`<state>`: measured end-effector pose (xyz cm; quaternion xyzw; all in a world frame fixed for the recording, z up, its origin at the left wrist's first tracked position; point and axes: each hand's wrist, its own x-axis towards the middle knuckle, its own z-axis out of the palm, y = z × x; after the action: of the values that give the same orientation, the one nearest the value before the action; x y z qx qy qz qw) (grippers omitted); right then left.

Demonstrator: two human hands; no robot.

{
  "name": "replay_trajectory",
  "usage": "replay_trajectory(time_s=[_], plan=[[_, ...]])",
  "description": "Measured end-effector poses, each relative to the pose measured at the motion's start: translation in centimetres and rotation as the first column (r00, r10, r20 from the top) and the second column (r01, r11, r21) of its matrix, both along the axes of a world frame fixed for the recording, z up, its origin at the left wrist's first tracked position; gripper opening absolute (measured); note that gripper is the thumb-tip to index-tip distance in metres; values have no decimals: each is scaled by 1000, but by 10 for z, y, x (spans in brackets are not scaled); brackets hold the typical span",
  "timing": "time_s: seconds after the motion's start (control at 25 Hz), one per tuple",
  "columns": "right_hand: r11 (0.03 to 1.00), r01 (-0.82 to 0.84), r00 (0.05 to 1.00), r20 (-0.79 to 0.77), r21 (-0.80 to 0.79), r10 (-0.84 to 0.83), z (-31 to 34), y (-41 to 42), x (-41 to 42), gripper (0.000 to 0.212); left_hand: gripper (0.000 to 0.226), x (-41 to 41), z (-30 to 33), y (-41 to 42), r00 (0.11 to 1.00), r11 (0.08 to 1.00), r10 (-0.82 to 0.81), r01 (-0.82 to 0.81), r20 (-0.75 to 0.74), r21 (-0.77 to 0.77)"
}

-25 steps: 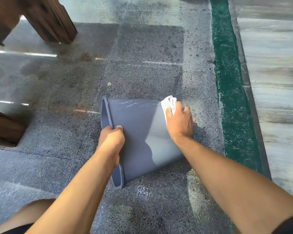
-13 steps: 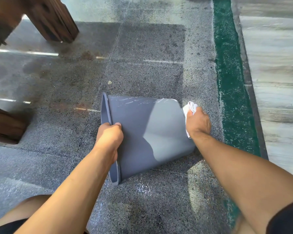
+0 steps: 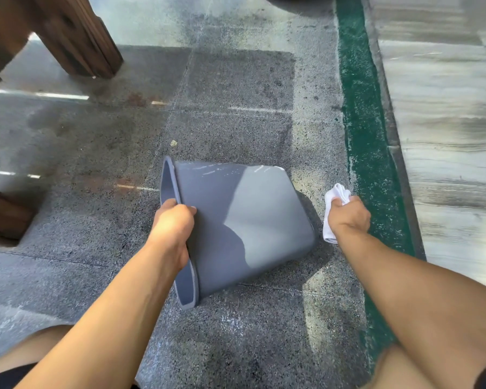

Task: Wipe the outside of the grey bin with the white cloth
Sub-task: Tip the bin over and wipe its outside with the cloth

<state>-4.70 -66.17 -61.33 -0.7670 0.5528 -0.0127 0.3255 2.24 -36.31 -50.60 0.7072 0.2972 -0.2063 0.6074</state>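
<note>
Head view: left hand [image 3: 173,228] grips grey bin [image 3: 244,220] rim (right hand [image 3: 348,216] holds cloth [image 3: 331,211]).

The bin [image 3: 244,220] I'm holding looks like smooth grey plastic with a soft sheen, and pale streaks show along its upper side. The cloth [image 3: 333,211] in my fist is white, soft and bunched, with a matt look. The floor [image 3: 236,108] is speckled grey stone, rough-grained and patchy, damp-looking in places. At three o'clock runs a green strip [image 3: 362,136], rough and worn like old paint. At ten o'clock the furniture leg [image 3: 76,37] is dark brown wood.
</note>
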Motion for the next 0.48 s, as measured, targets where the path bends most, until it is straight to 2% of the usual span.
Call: replay_trajectory(time_s=[0.12,0.2,0.28,0.36,0.48], plan=[[995,71,993,93,69,-77,19,3,10,49,21,3,13,-1,999,996,6,-9,-32,-83],[989,58,979,186,139,-84,39,11,28,42,43,3,20,-4,993,985,-87,75,-74,-156],[976,3,937,340,219,-79,63,24,47,30,48,1,25,-7,975,971,-194,175,-108,-164],[971,-115,909,416,211,17,86,44,60,22,46,1,26,-9,970,969,-203,179,-137,-171],[932,-339,873,412,129,261,116,79,59,17,37,0,29,-15,988,959,-118,86,-103,-270]])
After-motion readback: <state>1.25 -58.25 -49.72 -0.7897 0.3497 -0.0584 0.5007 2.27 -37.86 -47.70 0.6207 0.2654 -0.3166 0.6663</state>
